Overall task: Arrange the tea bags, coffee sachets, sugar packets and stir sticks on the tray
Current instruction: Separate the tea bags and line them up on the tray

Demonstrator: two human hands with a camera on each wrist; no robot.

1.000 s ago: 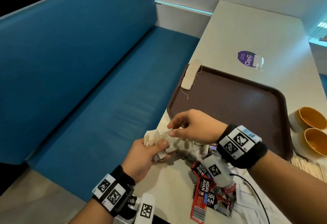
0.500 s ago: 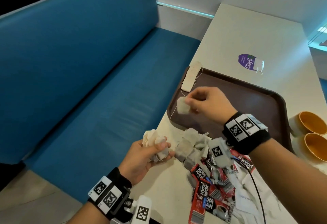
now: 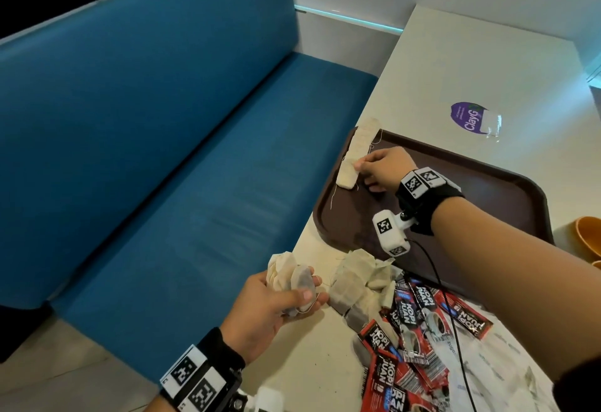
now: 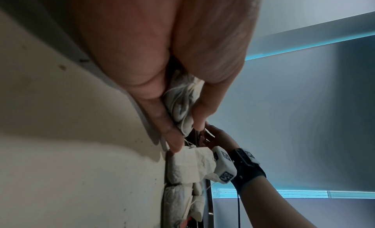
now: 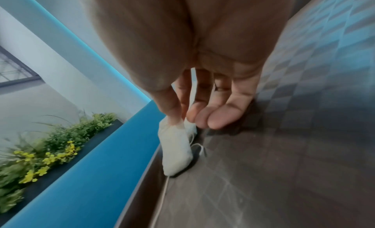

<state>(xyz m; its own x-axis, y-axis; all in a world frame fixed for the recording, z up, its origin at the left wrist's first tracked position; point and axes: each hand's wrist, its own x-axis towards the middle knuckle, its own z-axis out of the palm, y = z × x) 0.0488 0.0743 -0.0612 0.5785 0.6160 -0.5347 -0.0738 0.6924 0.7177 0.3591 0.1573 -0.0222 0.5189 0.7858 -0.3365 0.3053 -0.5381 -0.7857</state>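
Note:
A brown tray (image 3: 471,203) lies on the white table. A row of tea bags (image 3: 359,145) runs along its far left rim. My right hand (image 3: 359,168) pinches one tea bag (image 3: 346,179) by its top at the near end of that row; in the right wrist view this tea bag (image 5: 176,149) leans on the tray (image 5: 263,167) edge, its string trailing. My left hand (image 3: 309,293) grips a bunch of tea bags (image 3: 291,276) above the table's left edge, the same bunch of tea bags (image 4: 182,106) showing between its fingers. More loose tea bags (image 3: 354,281) are piled beside it.
Red coffee sachets (image 3: 406,330) and white sugar packets (image 3: 487,376) are heaped in front of the tray. Orange cups (image 3: 588,236) stand at the right edge. A purple sticker (image 3: 468,119) is beyond the tray. A blue bench (image 3: 162,184) runs along the left.
My right hand lifted one tea bag away from the pile and carried it forward to the tray's left rim, at the near end of the row. The left hand stayed put with its bunch.

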